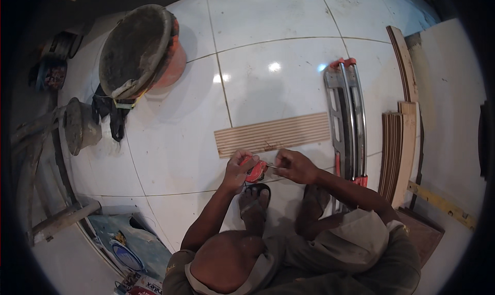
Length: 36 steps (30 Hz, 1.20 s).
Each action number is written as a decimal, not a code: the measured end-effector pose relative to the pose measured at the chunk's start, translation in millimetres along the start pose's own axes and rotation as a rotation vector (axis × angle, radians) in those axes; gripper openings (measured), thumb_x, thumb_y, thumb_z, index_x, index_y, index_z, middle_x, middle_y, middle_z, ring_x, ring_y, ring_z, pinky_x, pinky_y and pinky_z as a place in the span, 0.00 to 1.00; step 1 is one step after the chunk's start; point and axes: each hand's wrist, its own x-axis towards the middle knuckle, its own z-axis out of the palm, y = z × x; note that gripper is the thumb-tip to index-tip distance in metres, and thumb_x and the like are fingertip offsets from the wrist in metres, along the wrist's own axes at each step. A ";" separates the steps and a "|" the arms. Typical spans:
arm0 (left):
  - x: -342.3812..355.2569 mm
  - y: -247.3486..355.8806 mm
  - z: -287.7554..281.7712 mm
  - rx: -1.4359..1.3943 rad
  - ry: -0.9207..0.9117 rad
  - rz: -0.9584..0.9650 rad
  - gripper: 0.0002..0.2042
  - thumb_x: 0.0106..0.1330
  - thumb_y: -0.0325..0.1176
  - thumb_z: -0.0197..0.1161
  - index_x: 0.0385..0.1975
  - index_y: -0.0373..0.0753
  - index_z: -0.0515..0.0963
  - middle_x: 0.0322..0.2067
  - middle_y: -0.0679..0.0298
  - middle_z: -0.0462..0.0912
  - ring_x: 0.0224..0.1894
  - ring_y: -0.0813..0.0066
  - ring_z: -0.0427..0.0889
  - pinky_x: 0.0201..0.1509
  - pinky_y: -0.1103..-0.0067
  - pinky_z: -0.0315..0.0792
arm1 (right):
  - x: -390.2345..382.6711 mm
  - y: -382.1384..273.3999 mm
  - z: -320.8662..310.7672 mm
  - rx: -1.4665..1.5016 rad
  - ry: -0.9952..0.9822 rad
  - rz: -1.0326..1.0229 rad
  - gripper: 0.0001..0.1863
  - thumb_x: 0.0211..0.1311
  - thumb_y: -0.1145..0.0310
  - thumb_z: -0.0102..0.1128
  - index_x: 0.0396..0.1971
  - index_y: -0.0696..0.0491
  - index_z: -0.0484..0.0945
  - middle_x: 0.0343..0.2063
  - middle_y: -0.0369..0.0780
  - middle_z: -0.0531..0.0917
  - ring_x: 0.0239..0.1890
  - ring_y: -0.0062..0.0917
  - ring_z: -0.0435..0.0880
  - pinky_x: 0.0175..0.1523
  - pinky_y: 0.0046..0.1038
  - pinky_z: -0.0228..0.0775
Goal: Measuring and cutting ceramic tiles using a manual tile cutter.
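My left hand [238, 170] is closed around a red tape measure [254, 170], held low over the floor and above my left foot. Just right of it, the fingers of my right hand [295, 166] are pinched together. A thin, short piece shows between those fingers and the tape measure; whether it is the blade's end I cannot tell. Beyond both hands, a beige ribbed plank-like tile [273, 134] lies on the floor, slightly tilted, with brown smudges on its near edge.
Right of the ribbed tile lies a manual tile cutter [352, 120] with chrome rails. Ribbed strips [392, 156] are stacked along the right wall, near a yellow level [443, 205]. A big mortar-stained bucket [172, 63] and a smaller one [82, 127] stand left on white tiles.
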 end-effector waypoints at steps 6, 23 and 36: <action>-5.1 61.4 -52.2 0.378 0.077 0.036 0.16 0.76 0.40 0.64 0.51 0.32 0.82 0.38 0.62 0.88 0.38 0.78 0.85 0.43 0.80 0.81 | -3.3 23.3 -57.8 0.463 0.353 0.166 0.10 0.67 0.79 0.64 0.40 0.51 0.71 0.28 0.32 0.80 0.28 0.16 0.79 0.34 0.23 0.73; 42.9 141.1 -97.1 1.498 0.207 -0.026 0.17 0.61 0.50 0.63 0.30 0.41 0.88 0.30 0.55 0.88 0.33 0.57 0.86 0.43 0.66 0.78 | 29.0 68.7 -78.3 0.093 0.722 0.070 0.10 0.72 0.70 0.66 0.46 0.55 0.74 0.30 0.32 0.80 0.30 0.13 0.76 0.34 0.20 0.71; 54.9 142.0 -117.2 1.601 0.145 -0.033 0.15 0.60 0.48 0.63 0.31 0.43 0.89 0.32 0.53 0.88 0.36 0.51 0.86 0.45 0.63 0.78 | 33.4 24.5 -63.5 -0.498 0.632 -0.034 0.15 0.65 0.72 0.68 0.51 0.54 0.80 0.42 0.42 0.79 0.32 0.29 0.85 0.38 0.31 0.80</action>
